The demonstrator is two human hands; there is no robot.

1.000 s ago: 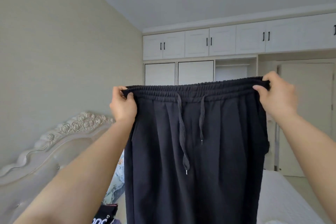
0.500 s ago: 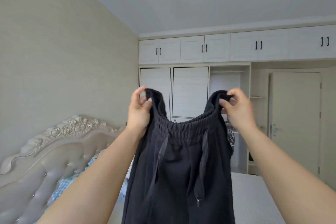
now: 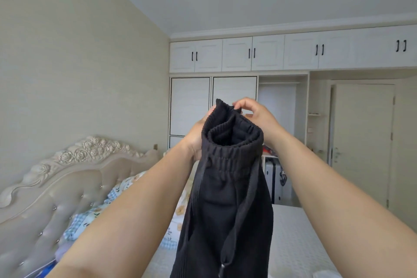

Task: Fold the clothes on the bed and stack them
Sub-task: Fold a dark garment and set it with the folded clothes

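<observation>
A person holds a pair of black trousers point(image 3: 225, 205) up at chest height above the bed point(image 3: 291, 232), the elastic waistband point(image 3: 232, 144) doubled so that its two ends meet near the top of the garment, the legs hanging out of view at 6 o'clock. The left hand point(image 3: 198, 135), largely hidden behind the cloth at 9 o'clock of the waistband, appears closed around the gathered edge, while the right hand point(image 3: 257, 113) at 1 o'clock pinches the upper corner between thumb and fingertips, the other fingers loosely curled. The fabric looks soft, limp and fairly thick, draping in deep folds under its own modest weight; it should not slip easily, though the dangling drawstring point(image 3: 239, 214) could tangle in a fold. The ribbed waistband is the firmest part and the sensible place to grip, with the leg hems the likely second hold once the trousers are laid flat. More clothes lie crumpled against the headboard point(image 3: 58, 178) at 8 o'clock, unfolded.
</observation>
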